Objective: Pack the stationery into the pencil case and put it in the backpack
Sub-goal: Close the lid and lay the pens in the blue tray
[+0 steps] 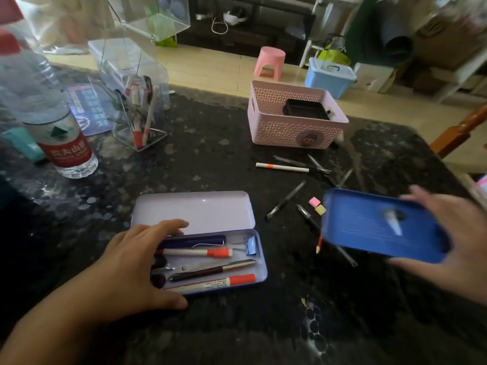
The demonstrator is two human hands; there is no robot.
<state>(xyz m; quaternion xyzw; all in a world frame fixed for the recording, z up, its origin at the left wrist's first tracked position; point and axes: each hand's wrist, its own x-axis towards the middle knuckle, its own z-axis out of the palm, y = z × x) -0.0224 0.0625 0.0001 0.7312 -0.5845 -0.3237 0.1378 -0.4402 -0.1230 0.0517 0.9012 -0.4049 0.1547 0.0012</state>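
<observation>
The open tin pencil case (pixel 259 270) lies near the table's front, its lid (pixel 195 210) flat behind it. Inside are markers, a dark pen, scissors and a blue binder clip (pixel 251 246). My left hand (pixel 131 264) rests on the case's left end, fingers spread over the contents. My right hand (pixel 453 243) holds a blue tray (pixel 369 227) tilted above the table at the right; a small blurred item lies in it. Loose pens (pixel 286 200), a white pen (pixel 282 167), a red pencil (pixel 319 243) and small sticky notes (pixel 317 205) lie on the table. No backpack is in view.
A pink basket (pixel 292 127) with a black box stands at the back right. A clear pen holder (pixel 139 119) and a water bottle (pixel 58 127) stand at the left. The dark table (pixel 210 167) ends at the right near a wooden chair (pixel 463 130).
</observation>
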